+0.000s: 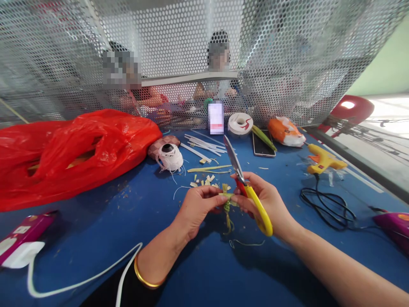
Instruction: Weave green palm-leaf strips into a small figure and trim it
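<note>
Head view: the little green braid (227, 206) is up between both hands, a bit above the blue table (128, 238), with a loose, stringy tail hanging down. Left hand (200, 207) has it pinched thumb-to-finger, pretty much closed on it. Right hand (266, 200) pinches the other side with its fingertips and also has the scissors (251, 195) hooked in it, blades together and pointing away from the wearer.

Handling-wise, I'd guess that braid weighs next to nothing. Looks like dry leaf or straw: bendy along the strands, a bit stiff at the knot, probably not slippery but easy to split or fray. I'd pinch it right by the knot and leave the tail alone, since the thin ends look the most likely to tear. Pale scraps (206, 181) lie just beyond the hands.

As for containers, there's a big red plastic bag (128, 132) off to the left, crumpled, with a gap showing something yellowish-brown inside; can't tell what. Over on the far right side, an orange-and-white packet (284, 132) looks soft and puffy, contents not visible. Between them sit a ball of white string (171, 160) around a dark core and a white reel (236, 128).
</note>
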The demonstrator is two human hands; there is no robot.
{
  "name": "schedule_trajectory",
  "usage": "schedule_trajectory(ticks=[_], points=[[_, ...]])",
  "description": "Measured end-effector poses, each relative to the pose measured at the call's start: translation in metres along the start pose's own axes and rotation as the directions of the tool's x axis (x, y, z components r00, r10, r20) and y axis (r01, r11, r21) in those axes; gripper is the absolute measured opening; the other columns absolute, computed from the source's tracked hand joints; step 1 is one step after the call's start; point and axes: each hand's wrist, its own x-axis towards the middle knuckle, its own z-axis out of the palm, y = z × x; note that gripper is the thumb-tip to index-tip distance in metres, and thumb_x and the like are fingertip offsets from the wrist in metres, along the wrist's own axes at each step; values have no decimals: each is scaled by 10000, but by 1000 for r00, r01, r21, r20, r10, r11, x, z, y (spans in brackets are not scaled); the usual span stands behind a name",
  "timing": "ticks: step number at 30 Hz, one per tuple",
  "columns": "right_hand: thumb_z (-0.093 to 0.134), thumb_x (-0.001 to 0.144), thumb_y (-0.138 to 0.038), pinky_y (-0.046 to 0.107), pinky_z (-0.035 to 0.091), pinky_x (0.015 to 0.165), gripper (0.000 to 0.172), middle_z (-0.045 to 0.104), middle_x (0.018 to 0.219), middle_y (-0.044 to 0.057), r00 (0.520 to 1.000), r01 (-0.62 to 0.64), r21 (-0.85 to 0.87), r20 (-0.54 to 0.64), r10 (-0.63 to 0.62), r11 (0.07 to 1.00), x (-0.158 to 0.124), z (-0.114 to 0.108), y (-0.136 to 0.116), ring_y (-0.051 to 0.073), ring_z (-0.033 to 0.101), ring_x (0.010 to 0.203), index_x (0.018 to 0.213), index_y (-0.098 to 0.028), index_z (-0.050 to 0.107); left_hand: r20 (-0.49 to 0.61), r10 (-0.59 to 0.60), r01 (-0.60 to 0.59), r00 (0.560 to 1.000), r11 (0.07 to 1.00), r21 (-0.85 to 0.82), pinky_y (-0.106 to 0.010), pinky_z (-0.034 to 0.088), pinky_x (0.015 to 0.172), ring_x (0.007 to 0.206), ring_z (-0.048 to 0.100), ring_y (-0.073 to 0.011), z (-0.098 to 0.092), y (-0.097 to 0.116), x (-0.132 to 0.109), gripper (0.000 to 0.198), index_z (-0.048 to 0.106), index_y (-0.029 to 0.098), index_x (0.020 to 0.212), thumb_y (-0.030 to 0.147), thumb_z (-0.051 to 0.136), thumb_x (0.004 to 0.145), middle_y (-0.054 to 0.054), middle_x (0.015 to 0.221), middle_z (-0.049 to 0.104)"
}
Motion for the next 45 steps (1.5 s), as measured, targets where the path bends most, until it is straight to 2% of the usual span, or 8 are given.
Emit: schedule_trajectory(ticks=[4,8,10,13,16,22,31,45], points=[[811,654,-399,232,394,469,528,560,693,-57,1000,28,1,11,-28,1000,2,-1,4,88,469,512,1089,-230,566,15,-10,9,1000,999,32,-239,423,540,650,594,-142,0,0,0,247,765,146,800,257,833,590,-73,771,711],[759,719,-443,261,417,561,490,548,706,-42,992,114,-179,-32,-122,977,-2,-1,5,126,493,612,1119,-225,577,-83,56,-63,995,995,-83,-224,412,548,671,605,-130,-6,3,5,226,744,157,802,280,816,626,-52,790,713],[733,747,-450,266,417,586,471,520,702,-45,990,132,-275,-11,-141,952,-6,0,2,134,477,630,1129,-229,569,-143,80,-102,987,982,-162,-216,417,564,671,611,-118,-10,8,7,201,726,167,792,266,808,638,-28,788,708],[700,771,-467,257,388,554,443,486,681,-49,992,122,-375,77,-100,919,-12,3,-2,139,446,614,1117,-236,550,-213,126,-177,969,954,-241,-208,418,564,658,606,-107,-14,13,9,185,698,171,767,238,807,633,-2,763,694],[693,767,-477,254,383,543,433,497,659,-49,994,89,-459,93,-51,884,-15,5,-2,143,446,595,1106,-245,555,-241,170,-228,955,944,-239,-198,412,566,662,598,-99,-17,15,10,179,698,165,790,239,790,655,0,762,689],[715,737,-457,245,385,510,424,547,638,-32,995,101,-535,55,-85,839,-14,7,1,141,461,553,1093,-249,618,-231,202,-249,952,949,-195,-205,409,581,679,602,-112,-17,12,10,155,705,172,791,256,768,677,-10,761,691],[648,789,-535,252,369,534,399,511,678,-30,991,106,-613,129,-33,783,-13,6,1,148,437,592,1057,-249,575,-220,184,-223,958,960,-168,-216,420,597,682,589,-113,-15,11,9,165,737,170,839,245,739,692,-20,782,687],[641,784,-573,260,376,549,451,527,709,-24,991,94,-627,134,-12,773,-13,6,1,155,447,605,1091,-255,554,-224,185,-225,957,960,-167,-216,402,611,645,553,-97,-14,11,10,165,737,170,807,267,754,675,-1,736,670]])
